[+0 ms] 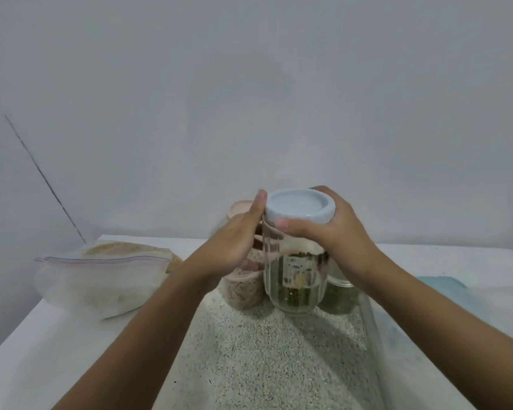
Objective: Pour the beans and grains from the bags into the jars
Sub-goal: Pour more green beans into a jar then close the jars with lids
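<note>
A clear jar [290,288] with a pale blue lid [299,207] stands in front of me on the speckled counter; green beans show through its lower part. My right hand [335,232] grips the lid, thumb across its front edge. My left hand [234,241] holds the jar's upper left side, fingers along the glass up to the lid. Behind it stand a jar of light grains [243,291] with a pink lid [239,210] and a jar of green beans [338,297]. A zip bag of white grains [101,282] lies at the left.
A second bag with tan grains [131,248] lies behind the zip bag. A pale blue object [444,285] sits at the right edge. The white table [42,350] meets the wall at the back; a speckled surface [264,365] runs down its middle.
</note>
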The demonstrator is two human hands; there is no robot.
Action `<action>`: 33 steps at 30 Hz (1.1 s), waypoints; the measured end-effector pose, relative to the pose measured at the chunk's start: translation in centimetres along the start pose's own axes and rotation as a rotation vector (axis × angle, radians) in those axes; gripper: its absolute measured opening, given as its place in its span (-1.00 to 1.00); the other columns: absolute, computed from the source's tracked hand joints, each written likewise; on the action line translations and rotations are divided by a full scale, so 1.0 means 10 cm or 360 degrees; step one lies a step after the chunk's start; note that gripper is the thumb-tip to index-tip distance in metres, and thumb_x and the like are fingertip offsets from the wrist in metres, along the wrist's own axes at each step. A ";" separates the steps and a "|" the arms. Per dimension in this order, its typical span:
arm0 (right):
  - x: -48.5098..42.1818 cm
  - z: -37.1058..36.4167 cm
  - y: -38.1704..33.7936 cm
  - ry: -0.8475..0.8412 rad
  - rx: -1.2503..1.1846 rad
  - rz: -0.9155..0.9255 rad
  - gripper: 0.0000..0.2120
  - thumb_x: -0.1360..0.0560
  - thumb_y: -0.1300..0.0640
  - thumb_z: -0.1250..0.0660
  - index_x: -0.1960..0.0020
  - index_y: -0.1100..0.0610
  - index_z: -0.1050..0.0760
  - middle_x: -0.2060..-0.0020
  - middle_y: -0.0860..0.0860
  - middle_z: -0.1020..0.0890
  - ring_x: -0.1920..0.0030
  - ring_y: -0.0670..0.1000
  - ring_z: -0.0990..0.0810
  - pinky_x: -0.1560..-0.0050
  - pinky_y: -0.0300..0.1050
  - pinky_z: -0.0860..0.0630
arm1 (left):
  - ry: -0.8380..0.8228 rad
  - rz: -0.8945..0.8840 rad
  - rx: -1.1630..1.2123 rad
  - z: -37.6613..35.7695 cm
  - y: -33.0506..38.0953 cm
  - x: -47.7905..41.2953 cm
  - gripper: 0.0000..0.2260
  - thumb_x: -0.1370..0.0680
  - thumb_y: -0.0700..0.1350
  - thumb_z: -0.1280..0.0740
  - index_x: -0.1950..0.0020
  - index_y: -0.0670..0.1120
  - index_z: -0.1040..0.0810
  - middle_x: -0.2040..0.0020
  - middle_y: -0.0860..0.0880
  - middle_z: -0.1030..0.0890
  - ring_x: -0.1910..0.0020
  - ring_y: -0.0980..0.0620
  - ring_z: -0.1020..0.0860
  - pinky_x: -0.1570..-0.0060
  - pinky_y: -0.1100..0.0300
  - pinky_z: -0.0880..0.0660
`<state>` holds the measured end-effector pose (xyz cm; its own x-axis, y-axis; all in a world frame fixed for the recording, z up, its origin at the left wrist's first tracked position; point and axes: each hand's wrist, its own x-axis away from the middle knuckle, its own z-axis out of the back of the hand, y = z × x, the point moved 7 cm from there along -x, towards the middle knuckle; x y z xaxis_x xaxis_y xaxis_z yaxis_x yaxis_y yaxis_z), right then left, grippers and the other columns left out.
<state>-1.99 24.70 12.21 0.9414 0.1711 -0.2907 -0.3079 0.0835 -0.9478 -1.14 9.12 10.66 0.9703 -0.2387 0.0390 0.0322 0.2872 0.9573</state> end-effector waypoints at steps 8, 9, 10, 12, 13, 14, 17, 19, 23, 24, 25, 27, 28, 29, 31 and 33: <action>-0.45 0.76 -0.26 0.0124 0.0152 0.0162 -0.31 -0.15 -0.09 -0.65 -0.20 -0.03 -0.49 -0.02 -0.14 -0.64 -0.05 -0.16 -0.65 0.05 -0.18 -0.63 | 0.0005 -0.0130 0.0031 -0.34 0.63 -0.71 -0.53 -0.69 0.27 0.02 -0.24 0.10 -0.59 -0.15 -0.02 -0.69 -0.15 -0.02 -0.66 -0.25 -0.17 -0.57; -0.51 0.83 -0.25 0.0136 0.0163 0.0174 -0.31 -0.15 -0.09 -0.65 -0.21 -0.05 -0.48 -0.03 -0.15 -0.63 -0.06 -0.16 -0.64 0.04 -0.18 -0.62 | 0.0002 -0.0154 -0.0002 -0.37 0.67 -0.80 -0.52 -0.69 0.26 0.03 -0.27 0.08 -0.59 -0.17 -0.02 -0.69 -0.16 -0.02 -0.65 -0.27 -0.16 -0.55; -0.57 0.92 -0.23 0.0151 0.0172 0.0184 -0.31 -0.15 -0.09 -0.65 -0.21 -0.06 -0.47 -0.03 -0.17 -0.62 -0.06 -0.17 -0.63 0.04 -0.18 -0.62 | 0.0004 -0.0185 -0.0044 -0.41 0.72 -0.90 -0.50 -0.70 0.25 0.04 -0.28 0.06 -0.59 -0.17 -0.02 -0.69 -0.16 -0.01 -0.65 -0.29 -0.14 -0.54; -0.69 1.06 -0.16 0.0183 0.0171 0.0194 -0.29 -0.15 -0.08 -0.67 -0.22 -0.06 -0.47 -0.01 -0.20 -0.62 -0.06 -0.19 -0.62 0.04 -0.18 -0.61 | 0.0028 -0.0239 -0.0152 -0.47 0.78 -1.09 -0.49 -0.71 0.23 0.06 -0.29 0.04 -0.60 -0.15 -0.01 -0.70 -0.14 0.02 -0.66 -0.30 -0.09 -0.52; -0.74 1.12 -0.12 0.0194 0.0162 0.0200 -0.28 -0.15 -0.06 -0.69 -0.22 -0.05 -0.46 -0.01 -0.20 -0.61 -0.06 -0.19 -0.62 0.05 -0.20 -0.61 | 0.0044 -0.0261 -0.0205 -0.50 0.80 -1.18 -0.49 -0.71 0.22 0.06 -0.29 0.03 -0.60 -0.14 0.00 -0.70 -0.12 0.03 -0.65 -0.30 -0.06 -0.52; -0.78 1.16 -0.07 0.0204 0.0150 0.0202 -0.28 -0.16 -0.03 -0.72 -0.22 -0.04 -0.46 -0.02 -0.19 -0.61 -0.05 -0.20 -0.62 0.07 -0.22 -0.61 | 0.0059 -0.0274 -0.0247 -0.51 0.80 -1.25 -0.49 -0.71 0.21 0.05 -0.29 0.01 -0.61 -0.13 0.00 -0.70 -0.11 0.04 -0.65 -0.29 -0.05 -0.52; -0.89 1.27 0.16 0.0235 0.0094 0.0188 -0.30 -0.20 0.04 -0.70 -0.24 -0.01 -0.45 -0.05 -0.14 -0.61 -0.04 -0.23 -0.61 0.12 -0.31 -0.58 | 0.0112 -0.0300 -0.0359 -0.56 0.76 -1.49 -0.51 -0.71 0.20 0.00 -0.21 -0.01 -0.65 -0.10 0.03 -0.70 -0.10 0.07 -0.64 -0.31 -0.03 -0.48; -0.96 1.33 0.36 0.0236 0.0053 0.0146 -0.30 -0.21 0.08 -0.70 -0.24 0.00 -0.45 -0.06 -0.10 -0.61 -0.04 -0.21 -0.62 0.13 -0.29 -0.59 | 0.0114 -0.0301 -0.0487 -0.59 0.67 -1.64 -0.51 -0.69 0.24 -0.05 -0.14 0.00 -0.68 -0.09 0.04 -0.71 -0.13 0.06 -0.63 -0.32 -0.06 -0.46; -1.08 1.38 0.79 0.0187 0.0039 0.0056 -0.31 -0.21 0.16 -0.72 -0.23 -0.01 -0.45 -0.04 -0.11 -0.62 -0.04 -0.18 -0.63 0.10 -0.23 -0.61 | 0.0113 -0.0287 -0.0789 -0.64 0.44 -1.92 -0.44 -0.55 0.38 -0.02 0.12 -0.02 -0.58 0.06 -0.05 -0.68 -0.01 -0.10 -0.61 -0.26 -0.19 -0.44; -1.11 1.38 0.89 0.0176 0.0039 0.0036 -0.31 -0.21 0.17 -0.72 -0.22 -0.01 -0.46 -0.03 -0.12 -0.62 -0.03 -0.18 -0.63 0.10 -0.22 -0.61 | 0.0104 -0.0260 -0.0864 -0.65 0.37 -2.00 -0.45 -0.57 0.36 -0.02 0.15 -0.04 -0.55 0.10 -0.08 -0.66 0.04 -0.11 -0.60 -0.24 -0.13 -0.43; -1.13 1.38 0.99 0.0162 0.0044 0.0007 -0.31 -0.21 0.18 -0.72 -0.21 -0.01 -0.46 -0.02 -0.11 -0.62 -0.03 -0.18 -0.63 0.09 -0.19 -0.62 | 0.0084 -0.0219 -0.0939 -0.67 0.29 -2.07 -0.49 -0.63 0.30 -0.04 0.16 -0.05 -0.55 0.15 -0.10 -0.64 0.09 -0.11 -0.57 -0.19 -0.07 -0.41; -1.15 1.35 1.17 0.0131 0.0065 -0.0057 -0.31 -0.20 0.18 -0.73 -0.21 0.00 -0.46 -0.04 -0.08 -0.62 -0.02 -0.16 -0.63 0.06 -0.13 -0.64 | 0.0051 -0.0151 -0.1105 -0.68 0.13 -2.18 -0.54 -0.70 0.18 -0.08 0.09 -0.12 -0.58 0.15 -0.16 -0.61 0.12 -0.13 -0.54 -0.07 -0.02 -0.32; -1.16 1.34 1.25 0.0115 0.0075 -0.0089 -0.30 -0.19 0.16 -0.74 -0.21 0.00 -0.46 -0.05 -0.07 -0.62 -0.03 -0.15 -0.63 0.04 -0.09 -0.65 | 0.0031 -0.0131 -0.1171 -0.68 0.07 -2.21 -0.55 -0.71 0.15 -0.09 0.03 -0.15 -0.59 0.11 -0.18 -0.62 0.09 -0.13 -0.55 -0.03 0.00 -0.28; -1.16 1.33 1.34 0.0100 0.0086 -0.0119 -0.28 -0.17 0.13 -0.75 -0.21 -0.01 -0.46 -0.05 -0.07 -0.62 -0.04 -0.13 -0.63 0.03 -0.06 -0.67 | 0.0014 -0.0117 -0.1222 -0.69 0.01 -2.25 -0.57 -0.71 0.13 -0.11 -0.01 -0.16 -0.60 0.07 -0.17 -0.64 0.06 -0.11 -0.55 -0.01 0.00 -0.25; -1.15 1.31 1.46 0.0071 0.0114 -0.0164 -0.23 -0.12 0.03 -0.77 -0.21 -0.03 -0.45 -0.07 -0.07 -0.61 -0.08 -0.08 -0.63 0.03 0.00 -0.68 | -0.0010 -0.0106 -0.1298 -0.70 -0.09 -2.28 -0.57 -0.69 0.14 -0.12 -0.04 -0.16 -0.60 0.01 -0.16 -0.64 0.00 -0.09 -0.55 -0.03 -0.01 -0.23; -1.13 1.29 1.56 0.0045 0.0153 -0.0192 -0.20 -0.08 -0.04 -0.76 -0.21 -0.04 -0.44 -0.07 -0.07 -0.60 -0.10 -0.04 -0.62 0.04 0.04 -0.68 | -0.0038 -0.0078 -0.1365 -0.72 -0.17 -2.31 -0.50 -0.64 0.20 -0.08 -0.04 -0.17 -0.60 -0.03 -0.16 -0.63 -0.03 -0.10 -0.54 -0.08 -0.03 -0.23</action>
<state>-19.20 36.77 2.40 0.9755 0.1263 -0.1802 -0.2026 0.1958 -0.9595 -21.90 20.85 6.01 0.9581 -0.2857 0.0183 0.2533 0.8757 0.4110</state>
